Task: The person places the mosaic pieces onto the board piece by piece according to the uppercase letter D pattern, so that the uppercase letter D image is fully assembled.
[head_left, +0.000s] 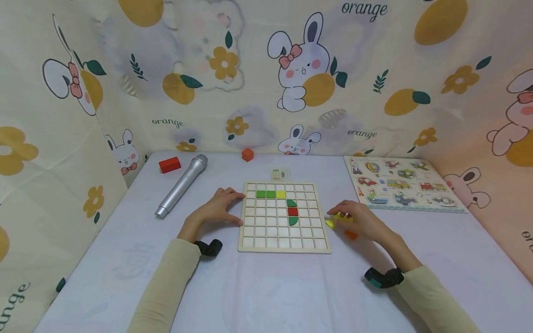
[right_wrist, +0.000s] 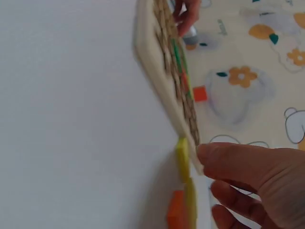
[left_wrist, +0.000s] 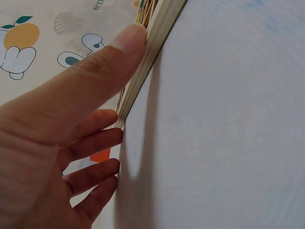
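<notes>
A wooden grid board (head_left: pixel 284 250) lies on the table with green, yellow and red tiles in some cells. Along its left edge rests my left hand (head_left: pixel 214 208), thumb and fingers spread; in the left wrist view the thumb (left_wrist: pixel 119 45) touches the board's side (left_wrist: pixel 143 67). My right hand (head_left: pixel 362 222) hovers just off the right edge, over loose yellow pieces (head_left: pixel 330 224) and an orange piece (head_left: pixel 351 235). In the right wrist view its thumb (right_wrist: pixel 228 160) is by the board's corner, above a yellow piece (right_wrist: pixel 182 157); nothing shows between thumb and fingers.
A silver microphone (head_left: pixel 183 185) lies left of the board, with a red block (head_left: pixel 169 165) near it. Behind the board are an orange-red block (head_left: pixel 247 154) and a small pattern card (head_left: pixel 281 174). A picture puzzle board (head_left: pixel 404 185) lies at the back right.
</notes>
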Demonstrator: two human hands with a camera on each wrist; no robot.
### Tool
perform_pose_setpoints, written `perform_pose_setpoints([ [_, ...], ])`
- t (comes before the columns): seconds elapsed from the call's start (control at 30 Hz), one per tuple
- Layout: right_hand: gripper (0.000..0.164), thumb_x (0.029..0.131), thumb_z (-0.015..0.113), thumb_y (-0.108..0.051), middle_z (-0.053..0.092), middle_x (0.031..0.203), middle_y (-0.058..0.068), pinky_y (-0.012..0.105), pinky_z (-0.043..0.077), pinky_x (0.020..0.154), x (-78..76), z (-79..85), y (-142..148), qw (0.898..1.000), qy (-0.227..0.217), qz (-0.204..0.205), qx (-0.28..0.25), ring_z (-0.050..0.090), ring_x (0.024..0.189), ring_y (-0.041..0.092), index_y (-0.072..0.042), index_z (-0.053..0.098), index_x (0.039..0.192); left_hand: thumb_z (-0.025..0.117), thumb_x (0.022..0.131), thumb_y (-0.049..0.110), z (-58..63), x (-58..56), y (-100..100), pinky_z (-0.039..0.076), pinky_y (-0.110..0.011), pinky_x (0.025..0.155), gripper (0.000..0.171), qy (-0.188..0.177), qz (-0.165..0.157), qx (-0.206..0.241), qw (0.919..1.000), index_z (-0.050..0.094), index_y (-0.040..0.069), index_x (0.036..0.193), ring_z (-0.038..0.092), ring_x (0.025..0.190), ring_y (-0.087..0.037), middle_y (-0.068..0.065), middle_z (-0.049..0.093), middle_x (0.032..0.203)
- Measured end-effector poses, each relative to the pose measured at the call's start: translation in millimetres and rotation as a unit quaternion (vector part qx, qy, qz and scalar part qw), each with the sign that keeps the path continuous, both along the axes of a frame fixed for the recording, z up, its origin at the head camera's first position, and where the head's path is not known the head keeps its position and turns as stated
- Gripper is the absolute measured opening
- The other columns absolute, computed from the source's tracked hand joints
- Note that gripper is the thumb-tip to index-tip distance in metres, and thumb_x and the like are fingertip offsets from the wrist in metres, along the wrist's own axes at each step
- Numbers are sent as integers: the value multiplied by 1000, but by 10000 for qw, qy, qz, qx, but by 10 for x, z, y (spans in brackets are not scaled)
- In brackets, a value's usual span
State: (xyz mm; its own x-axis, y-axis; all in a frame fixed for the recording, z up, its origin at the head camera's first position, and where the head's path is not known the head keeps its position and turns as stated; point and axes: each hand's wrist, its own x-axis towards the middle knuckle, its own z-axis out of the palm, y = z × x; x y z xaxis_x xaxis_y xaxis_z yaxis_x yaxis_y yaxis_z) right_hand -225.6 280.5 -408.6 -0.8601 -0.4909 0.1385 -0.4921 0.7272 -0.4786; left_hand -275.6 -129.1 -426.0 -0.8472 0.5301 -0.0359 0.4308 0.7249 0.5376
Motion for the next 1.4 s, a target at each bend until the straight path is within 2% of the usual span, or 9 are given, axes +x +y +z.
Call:
perform_pose_setpoints([
  [0.2,33,80,69,-1,64,108,4,30,48,72,17,-98,1,9994,-295,161,92,52,83,15,-7,66,112,81,68,38,-9,0,3,32,-45,102,79,-57,26,11,10000,48,10,134,34,117,-27,-9,47,128],
  [0.47,29,78,73,-5,60,92,-2,26,45,67,7,-98,-56,9993,-269,-110,243,49,79,14,-7,67,107,82,68,37,3,3,-1,33,-45,102,79,-133,64,32,9999,48,11,135,34,116,-27,-8,47,127],
  [0.63,18,78,74,-6,57,82,-6,23,44,63,1,-103,-65,9998,-124,-144,98,49,74,12,-10,66,94,81,68,39,-11,-7,0,33,-45,101,79,-100,57,14,9999,48,11,135,34,116,-26,-8,47,127],
  [0.83,18,79,73,-5,58,80,-6,22,43,61,28,-59,-257,9989,144,-170,-423,50,71,11,-12,64,93,82,68,37,2,2,-3,34,-45,101,80,-60,19,81,9999,48,9,134,35,115,-27,-10,47,126],
  [0.93,17,77,74,-4,59,80,-5,21,44,62,42,-52,-460,9968,363,12,-718,50,71,11,-11,65,90,82,68,38,1,6,-5,33,-45,101,80,-38,34,52,10000,48,10,134,35,115,-27,-9,48,126],
  [1.2,15,75,76,-4,62,83,-4,19,49,62,51,-207,-963,9816,1075,1040,-1189,53,73,7,-10,68,87,82,67,40,-24,-12,-6,33,-45,101,80,-5,29,59,10000,49,11,134,36,114,-26,-8,48,126],
  [1.4,13,76,77,-14,62,81,-7,18,49,64,66,-267,-1142,9824,1110,1189,-916,55,74,3,-13,68,86,82,67,40,-40,-29,-4,33,-43,102,80,-21,59,-4,10000,49,12,134,35,115,-24,-6,48,126],
])
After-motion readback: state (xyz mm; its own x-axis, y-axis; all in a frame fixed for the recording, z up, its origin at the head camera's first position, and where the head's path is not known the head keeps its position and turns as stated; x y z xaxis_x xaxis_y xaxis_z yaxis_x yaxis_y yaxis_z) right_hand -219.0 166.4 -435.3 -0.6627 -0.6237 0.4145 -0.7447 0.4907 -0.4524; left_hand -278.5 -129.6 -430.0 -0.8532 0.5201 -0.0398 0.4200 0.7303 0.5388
